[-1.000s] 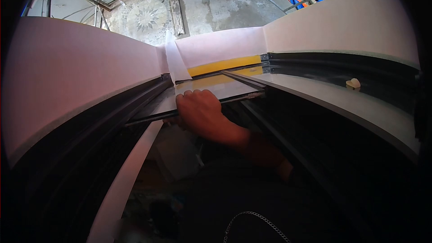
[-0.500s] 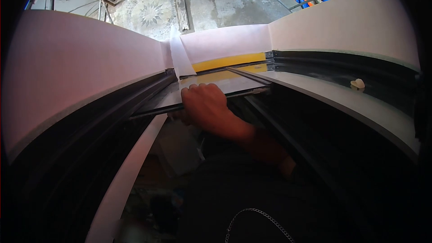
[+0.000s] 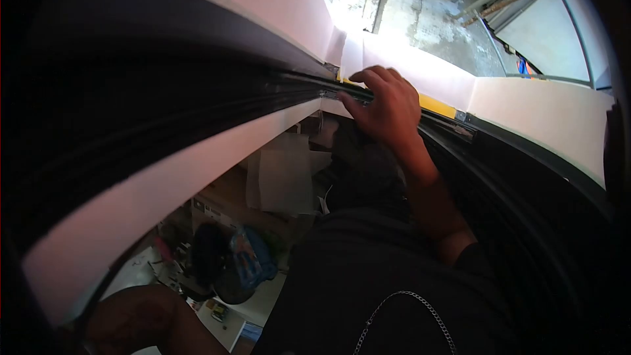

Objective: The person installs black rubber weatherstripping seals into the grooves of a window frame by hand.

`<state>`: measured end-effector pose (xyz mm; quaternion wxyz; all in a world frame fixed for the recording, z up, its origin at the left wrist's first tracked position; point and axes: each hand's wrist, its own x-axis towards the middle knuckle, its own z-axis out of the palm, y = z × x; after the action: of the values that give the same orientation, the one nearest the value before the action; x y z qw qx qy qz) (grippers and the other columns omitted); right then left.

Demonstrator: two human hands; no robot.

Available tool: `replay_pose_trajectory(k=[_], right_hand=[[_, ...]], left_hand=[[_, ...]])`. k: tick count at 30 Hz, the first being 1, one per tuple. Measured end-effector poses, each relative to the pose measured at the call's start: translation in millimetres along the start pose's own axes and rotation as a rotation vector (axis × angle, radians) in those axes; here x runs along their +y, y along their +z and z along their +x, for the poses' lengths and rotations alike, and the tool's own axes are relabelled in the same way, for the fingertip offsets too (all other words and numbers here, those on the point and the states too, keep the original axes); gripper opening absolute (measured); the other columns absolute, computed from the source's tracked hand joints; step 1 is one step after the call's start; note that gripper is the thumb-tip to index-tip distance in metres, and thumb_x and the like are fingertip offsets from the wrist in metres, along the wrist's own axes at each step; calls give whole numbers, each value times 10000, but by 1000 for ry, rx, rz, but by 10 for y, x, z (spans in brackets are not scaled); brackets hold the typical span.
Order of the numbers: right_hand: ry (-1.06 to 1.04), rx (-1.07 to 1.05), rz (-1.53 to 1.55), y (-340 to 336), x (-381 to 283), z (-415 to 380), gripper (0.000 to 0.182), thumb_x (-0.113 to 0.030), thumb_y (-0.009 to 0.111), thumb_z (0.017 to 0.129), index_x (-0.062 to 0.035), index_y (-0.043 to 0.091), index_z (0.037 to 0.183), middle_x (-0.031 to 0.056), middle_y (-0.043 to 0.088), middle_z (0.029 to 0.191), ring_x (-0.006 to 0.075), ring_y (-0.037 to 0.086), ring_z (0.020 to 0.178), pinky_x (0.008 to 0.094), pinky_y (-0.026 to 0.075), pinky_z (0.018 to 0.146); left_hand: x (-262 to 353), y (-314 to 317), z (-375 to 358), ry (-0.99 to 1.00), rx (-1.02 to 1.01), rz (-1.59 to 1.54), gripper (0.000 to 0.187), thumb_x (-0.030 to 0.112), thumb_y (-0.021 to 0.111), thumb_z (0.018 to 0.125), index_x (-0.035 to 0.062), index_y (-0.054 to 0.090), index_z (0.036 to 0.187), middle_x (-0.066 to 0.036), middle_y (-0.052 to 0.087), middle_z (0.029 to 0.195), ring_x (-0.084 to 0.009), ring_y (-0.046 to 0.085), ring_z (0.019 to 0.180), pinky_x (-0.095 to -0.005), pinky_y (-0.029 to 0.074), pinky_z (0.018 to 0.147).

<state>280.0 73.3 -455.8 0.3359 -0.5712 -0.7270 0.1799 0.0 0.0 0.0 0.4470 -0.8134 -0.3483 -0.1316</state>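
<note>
My right hand [image 3: 391,108] is raised at the upper middle, its thumb and fingers spread apart. It hovers at or just over the black frame [image 3: 444,126] near the yellow strip [image 3: 437,106]; whether the fingertips touch the frame cannot be told. Nothing is clearly held in it. My left hand does not show. A bare bent limb [image 3: 141,319] lies at the lower left, too dark to tell whether arm or leg.
Pale walls [image 3: 263,0] rise beyond the dark tracks. A white ledge [image 3: 177,177] runs down to the left. Below are translucent sheets [image 3: 284,171], a blue bag [image 3: 251,260] and small items. Outside, metal poles [image 3: 506,0] stand over a concrete floor [image 3: 420,26].
The view has turned and tilted. My right hand has let go of the dark glossy panel's edge and opened; that panel no longer shows flat under it. More of the items below has come into view.
</note>
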Motion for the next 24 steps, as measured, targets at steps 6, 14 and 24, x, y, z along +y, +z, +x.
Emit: replay_pose_trajectory(k=[6,14,24], right_hand=[[-30,-173,435,404,-385,-289,141,-165,714,866,-63,732,960,98,671,791,245,656,694,356,493,615],[302,-258,662,1418,-260,-291,407,-200,644,940,-7,650,1299,192,732,940,303,712,843,393,539,801],[442,-340,652,1837,-126,-248,484,-273,587,964,-1,594,1365,201,713,852,336,708,762,439,552,688]], left_hand=[[263,136,-366,-172,474,-509,176,212,510,1095,89,540,973,38,394,685,-65,393,522,-245,388,488],[1398,6,-1744,-987,57,-456,451,348,431,1100,-67,604,1069,-202,672,964,-252,674,857,-352,557,760],[2436,57,-2416,-1248,-275,-503,248,201,487,1080,-16,605,1073,-112,707,980,-170,669,875,-295,523,737]])
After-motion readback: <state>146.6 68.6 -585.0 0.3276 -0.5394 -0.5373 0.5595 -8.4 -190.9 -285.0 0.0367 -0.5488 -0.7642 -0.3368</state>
